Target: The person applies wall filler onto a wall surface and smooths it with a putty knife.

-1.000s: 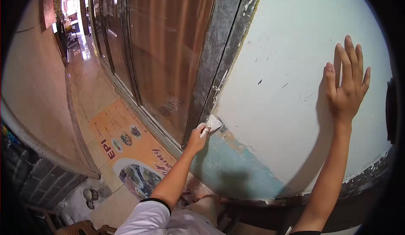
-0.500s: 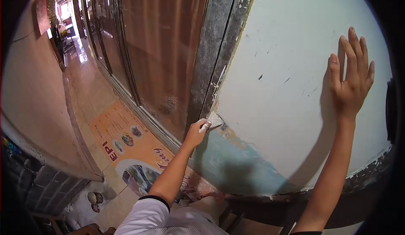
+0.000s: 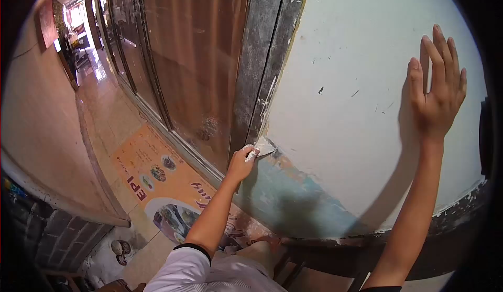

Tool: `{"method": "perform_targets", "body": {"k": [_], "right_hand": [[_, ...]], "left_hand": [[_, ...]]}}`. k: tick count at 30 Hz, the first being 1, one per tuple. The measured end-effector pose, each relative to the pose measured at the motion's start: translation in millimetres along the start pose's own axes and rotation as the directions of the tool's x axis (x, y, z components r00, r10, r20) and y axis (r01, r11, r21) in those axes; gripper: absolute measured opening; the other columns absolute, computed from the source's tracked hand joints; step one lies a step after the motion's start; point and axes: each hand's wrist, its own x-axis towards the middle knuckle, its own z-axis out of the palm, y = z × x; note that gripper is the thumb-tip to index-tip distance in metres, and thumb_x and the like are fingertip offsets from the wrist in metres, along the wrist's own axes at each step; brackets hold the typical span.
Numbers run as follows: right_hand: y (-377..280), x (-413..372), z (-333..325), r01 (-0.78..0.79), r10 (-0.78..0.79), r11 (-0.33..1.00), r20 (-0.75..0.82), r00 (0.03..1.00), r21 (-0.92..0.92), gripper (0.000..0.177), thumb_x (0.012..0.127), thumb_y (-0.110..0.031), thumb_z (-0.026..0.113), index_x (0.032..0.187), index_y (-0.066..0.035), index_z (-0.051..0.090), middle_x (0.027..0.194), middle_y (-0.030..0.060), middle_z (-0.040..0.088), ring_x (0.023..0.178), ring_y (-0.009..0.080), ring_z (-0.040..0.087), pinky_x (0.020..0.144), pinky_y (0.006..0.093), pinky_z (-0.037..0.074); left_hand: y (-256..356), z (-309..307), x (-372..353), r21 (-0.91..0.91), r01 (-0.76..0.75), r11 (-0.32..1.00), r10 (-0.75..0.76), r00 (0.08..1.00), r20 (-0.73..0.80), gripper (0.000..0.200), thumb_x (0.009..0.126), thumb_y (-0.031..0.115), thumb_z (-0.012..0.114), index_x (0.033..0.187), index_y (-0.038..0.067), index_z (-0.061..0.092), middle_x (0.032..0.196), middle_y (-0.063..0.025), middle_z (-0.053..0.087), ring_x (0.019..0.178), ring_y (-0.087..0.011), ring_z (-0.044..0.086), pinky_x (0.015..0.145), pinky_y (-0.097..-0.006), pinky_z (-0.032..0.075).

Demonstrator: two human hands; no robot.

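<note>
My left hand (image 3: 242, 162) is closed around the handle of a putty knife (image 3: 265, 146). Its whitish blade lies against the wall beside the dark frame, at the upper edge of a scraped blue-green patch (image 3: 293, 197). White residue marks the fingers and handle. My right hand (image 3: 439, 95) rests with fingers stretched out on the off-white wall (image 3: 356, 45), farther right and higher up. It holds nothing. Small dark nicks show in the paint between the two hands.
A worn dark wooden frame (image 3: 262, 45) borders the wall, with glass panels (image 3: 194, 56) left of it. An orange printed banner (image 3: 141, 158) lies on the tiled floor. Grey blocks (image 3: 57, 239) and a small round container (image 3: 120, 247) are at lower left. A corridor runs back at upper left.
My left hand and the putty knife have shifted very slightly left and up in view, along with the wall and frame. The right hand stays flat on the wall.
</note>
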Motion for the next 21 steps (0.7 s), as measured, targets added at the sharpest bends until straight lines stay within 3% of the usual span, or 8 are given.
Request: {"method": "perform_targets", "body": {"k": [5,11,13,16,19,21], "right_hand": [[4,-1,4,0.013,-0.013,1.0,-0.003,1.0,0.008,0.039,0.098,-0.038,0.063,0.137,-0.04,0.06,0.155,-0.0165,0.05,0.148,0.0111,0.04,0.125,0.0518,0.022],[1,1,0,-0.002,0.002,1.0,-0.018,1.0,0.025,0.038,0.098,-0.036,0.063,0.135,-0.039,0.061,0.153,-0.0167,0.052,0.148,0.0111,0.041,0.124,0.0518,0.023],[1,0,2,0.002,-0.002,1.0,-0.012,1.0,0.011,0.038,0.098,-0.037,0.064,0.135,-0.039,0.061,0.153,-0.0167,0.052,0.148,0.0111,0.041,0.124,0.0517,0.024],[3,1,2,0.008,-0.007,0.999,-0.027,1.0,0.044,0.037,0.097,-0.037,0.064,0.134,-0.039,0.062,0.153,-0.0169,0.052,0.147,0.0113,0.041,0.124,0.0513,0.024],[-2,1,-2,-0.019,0.019,0.999,-0.007,1.0,0.028,0.037,0.097,-0.037,0.064,0.134,-0.039,0.062,0.153,-0.0166,0.052,0.147,0.0113,0.041,0.124,0.0512,0.023],[-3,1,-2,-0.021,0.021,1.0,-0.01,1.0,0.015,0.037,0.097,-0.037,0.063,0.134,-0.038,0.062,0.153,-0.0162,0.052,0.147,0.0114,0.041,0.124,0.0511,0.023]], "left_hand": [[8,-3,1,-0.034,-0.026,0.999,0.027,1.0,0.013,0.029,0.1,0.026,0.063,0.106,-0.002,0.067,0.09,-0.0252,0.066,0.082,-0.0411,0.066,0.075,-0.0417,0.05],[6,6,-2,-0.082,-0.055,0.995,0.05,0.997,-0.058,0.03,0.101,0.027,0.063,0.104,-0.002,0.067,0.085,-0.025,0.064,0.074,-0.039,0.06,0.072,-0.0412,0.049],[13,6,1,-0.026,-0.016,1.0,0.014,0.999,-0.052,0.029,0.102,0.027,0.062,0.103,-0.003,0.066,0.083,-0.0241,0.062,0.071,-0.0351,0.059,0.071,-0.0405,0.048],[11,7,0,-0.088,-0.04,0.995,0.035,0.998,-0.054,0.03,0.102,0.026,0.062,0.102,-0.003,0.065,0.079,-0.0226,0.061,0.067,-0.0275,0.056,0.069,-0.0404,0.048],[0,11,-7,-0.101,-0.001,0.995,-0.004,0.999,-0.05,0.029,0.102,0.026,0.062,0.101,-0.003,0.065,0.079,-0.023,0.061,0.067,-0.0276,0.056,0.069,-0.0398,0.048],[0,14,-6,-0.052,-0.077,0.996,0.071,0.992,-0.109,0.028,0.102,0.024,0.062,0.1,-0.003,0.064,0.079,-0.0233,0.06,0.067,-0.0298,0.056,0.069,-0.0394,0.048]]}}
